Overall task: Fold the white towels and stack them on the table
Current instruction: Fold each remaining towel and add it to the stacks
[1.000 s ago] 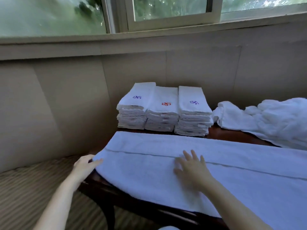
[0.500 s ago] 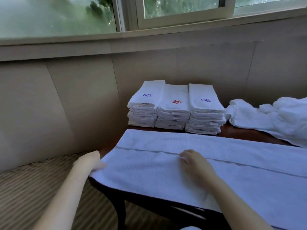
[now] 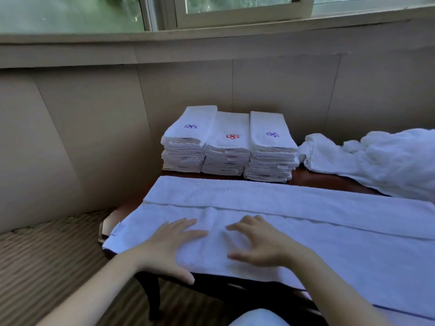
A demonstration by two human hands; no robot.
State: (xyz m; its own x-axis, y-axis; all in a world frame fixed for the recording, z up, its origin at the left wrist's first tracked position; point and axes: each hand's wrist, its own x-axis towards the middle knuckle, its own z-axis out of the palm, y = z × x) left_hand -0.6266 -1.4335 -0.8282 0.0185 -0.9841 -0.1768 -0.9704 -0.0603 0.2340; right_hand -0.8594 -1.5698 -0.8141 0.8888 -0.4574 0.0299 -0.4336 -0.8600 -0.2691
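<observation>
Along the front edge of the table [image 3: 303, 179] the white towel [image 3: 317, 231] runs left to right; left hand [image 3: 169, 245] and right hand [image 3: 261, 243] press flat on its left end, fingers spread, the left nearer that short edge.

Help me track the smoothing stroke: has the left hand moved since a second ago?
Yes. Judged against the left end of the spread towel, the left hand moved rightward onto it, now flat beside the right hand.

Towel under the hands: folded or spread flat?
Folded lengthwise, lying flat: the towel shows a layer's edge running along its length.
</observation>
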